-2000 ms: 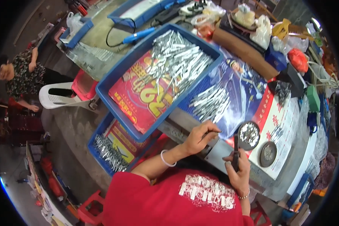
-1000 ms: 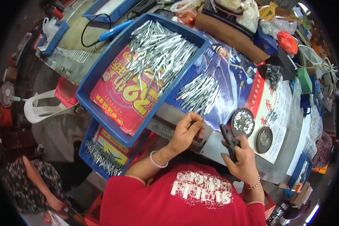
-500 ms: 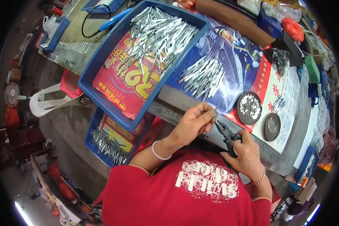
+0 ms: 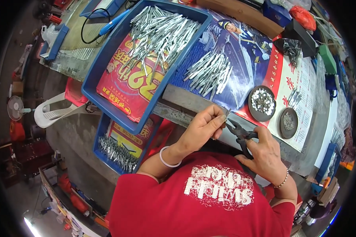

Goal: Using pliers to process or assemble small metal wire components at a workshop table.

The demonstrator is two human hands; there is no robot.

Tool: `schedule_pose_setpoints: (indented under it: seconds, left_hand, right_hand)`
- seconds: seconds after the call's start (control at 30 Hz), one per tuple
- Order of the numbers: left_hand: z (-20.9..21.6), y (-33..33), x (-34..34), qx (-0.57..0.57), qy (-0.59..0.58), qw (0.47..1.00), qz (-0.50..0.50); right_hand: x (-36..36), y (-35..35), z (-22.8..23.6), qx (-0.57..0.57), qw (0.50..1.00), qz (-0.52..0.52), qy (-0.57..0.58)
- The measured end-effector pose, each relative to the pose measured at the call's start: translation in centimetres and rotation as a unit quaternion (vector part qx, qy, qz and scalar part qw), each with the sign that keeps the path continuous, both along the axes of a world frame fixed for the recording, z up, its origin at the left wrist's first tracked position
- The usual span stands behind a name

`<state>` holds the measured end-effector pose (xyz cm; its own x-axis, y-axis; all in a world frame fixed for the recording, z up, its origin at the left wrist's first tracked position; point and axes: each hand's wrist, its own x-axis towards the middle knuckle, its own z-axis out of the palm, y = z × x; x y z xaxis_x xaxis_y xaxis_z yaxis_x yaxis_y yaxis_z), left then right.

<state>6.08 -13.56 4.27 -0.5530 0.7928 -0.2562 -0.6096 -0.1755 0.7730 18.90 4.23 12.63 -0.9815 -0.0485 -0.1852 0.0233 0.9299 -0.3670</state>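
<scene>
My left hand (image 4: 207, 125) pinches a small, thin metal piece (image 4: 228, 113) between thumb and fingers, just past the table's front edge. Most of that piece is hidden by the fingertips. In my right hand (image 4: 263, 153) are dark-handled pliers (image 4: 241, 136), their jaws pointing left and reaching the piece at my left fingertips. Whether the jaws grip it is too small to tell. Beyond my hands, a pile of silvery metal strips (image 4: 210, 73) lies on a blue poster. To the right stand a round dish of shiny discs (image 4: 262, 103) and a smaller dish of tiny metal parts (image 4: 288, 123).
A blue tray (image 4: 146, 125) heaped with metal strips overhangs the table edge at left. Below it sits another blue bin (image 4: 118, 152) of metal pieces. A white and red chair (image 4: 51, 108) stands farther left. Plastic bags and boxes crowd the far right, near a black box (image 4: 300, 37).
The pliers have turned and moved up to the piece in my left fingertips. My right hand has shifted slightly right. My left hand stays nearly in place, and the whole view has shifted a little.
</scene>
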Motion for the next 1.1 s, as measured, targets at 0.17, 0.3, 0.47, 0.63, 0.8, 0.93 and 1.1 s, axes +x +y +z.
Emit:
schedule_pose_setpoints:
  seconds: [0.17,0.3,0.47,0.63,0.8,0.93,1.1]
  left_hand:
    - [0.0,-0.2,-0.3,-0.001,0.012,1.000,-0.017]
    - [-0.1,0.1,-0.5,-0.014,0.009,1.000,-0.026]
    - [-0.4,0.2,-0.3,-0.019,0.041,0.999,-0.014]
    - [-0.8,0.3,-0.1,-0.028,0.103,0.994,0.017]
    - [-0.9,0.2,-0.9,-0.018,0.039,0.998,0.040]
    - [-0.8,-0.1,-1.3,-0.013,0.018,0.999,0.028]
    - [-0.8,-0.2,-1.2,-0.028,0.025,0.999,0.003]
  right_hand:
    - [-0.2,0.3,0.2,0.008,1.000,0.022,-0.005]
    - [-0.3,0.4,0.2,0.010,1.000,0.023,-0.003]
    - [-0.5,0.3,0.0,0.022,0.998,0.016,-0.053]
    - [-1.8,3.0,-0.8,-0.338,0.917,0.000,-0.213]
    - [-1.3,1.4,-0.1,-0.155,0.977,0.005,-0.146]
    - [-1.3,0.5,-0.3,-0.060,0.994,0.002,-0.087]
    - [-1.6,0.2,-0.3,-0.029,0.999,0.017,-0.037]
